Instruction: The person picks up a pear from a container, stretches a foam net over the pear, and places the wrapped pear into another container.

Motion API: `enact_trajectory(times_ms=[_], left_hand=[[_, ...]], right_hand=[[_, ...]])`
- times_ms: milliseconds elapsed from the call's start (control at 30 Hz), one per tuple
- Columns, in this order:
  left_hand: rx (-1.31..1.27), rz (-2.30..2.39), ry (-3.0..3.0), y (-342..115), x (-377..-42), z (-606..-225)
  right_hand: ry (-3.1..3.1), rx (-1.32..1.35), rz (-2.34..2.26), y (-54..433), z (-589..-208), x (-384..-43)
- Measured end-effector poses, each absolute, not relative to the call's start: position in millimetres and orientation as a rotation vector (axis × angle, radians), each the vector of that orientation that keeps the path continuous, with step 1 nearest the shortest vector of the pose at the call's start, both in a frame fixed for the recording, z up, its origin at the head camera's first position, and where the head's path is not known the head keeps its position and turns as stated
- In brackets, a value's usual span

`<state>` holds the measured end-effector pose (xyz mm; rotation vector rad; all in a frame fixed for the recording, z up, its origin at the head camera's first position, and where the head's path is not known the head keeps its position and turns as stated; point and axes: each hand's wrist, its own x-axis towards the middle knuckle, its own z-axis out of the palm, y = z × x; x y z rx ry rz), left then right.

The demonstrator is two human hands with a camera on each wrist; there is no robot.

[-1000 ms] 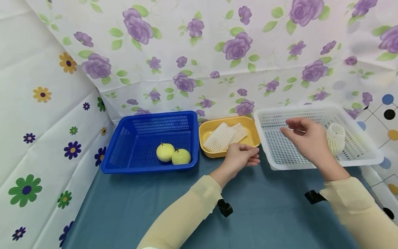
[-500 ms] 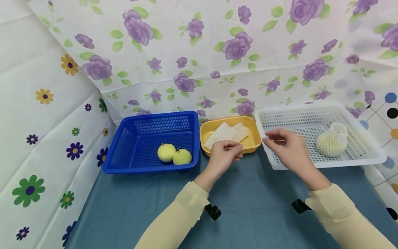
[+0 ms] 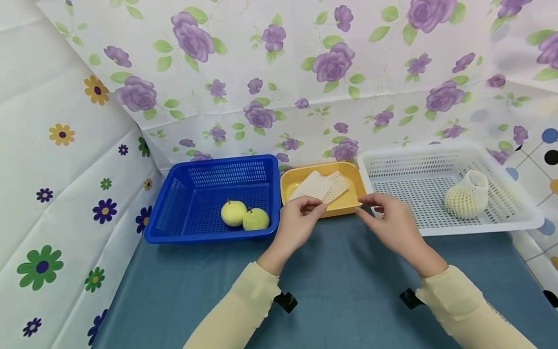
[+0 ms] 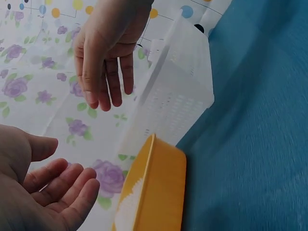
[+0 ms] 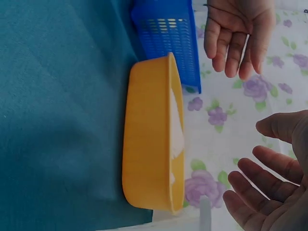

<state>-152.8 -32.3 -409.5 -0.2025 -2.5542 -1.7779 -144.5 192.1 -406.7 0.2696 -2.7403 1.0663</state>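
My left hand (image 3: 298,220) hovers at the front left of the yellow tray (image 3: 347,170), fingers loosely bent and holding nothing. Across from it, my right hand (image 3: 389,220) is near the tray's right front corner, also holding nothing. Both wrist views show gaps between thumb and fingers on the left hand (image 4: 53,187) and the right hand (image 5: 269,178). Two white foam net sleeves (image 3: 313,186) lie overlapping in the tray. A pear in a white foam net (image 3: 466,196) sits in the white basket (image 3: 484,227). Two bare pears (image 3: 233,213) rest in the blue basket (image 3: 209,238).
The three containers stand in a row on the blue-green tablecloth (image 3: 340,291), the blue basket left, the white one right. Behind them hangs a flowered sheet (image 3: 279,72). Another patterned sheet (image 3: 56,194) borders the left side.
Both hands have moved left: the right one from above the white basket to the tray's right corner, the left one to the tray's front left. The netted pear is now fully uncovered.
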Motion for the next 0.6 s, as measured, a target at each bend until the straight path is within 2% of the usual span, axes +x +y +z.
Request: enact_trajectory(times_ms=[600], left_hand=[[-0.197, -1.678, -2.56, -59, -147, -405]], right_hand=[[-2.741, 0.339, 1.044, 171, -414, -144]])
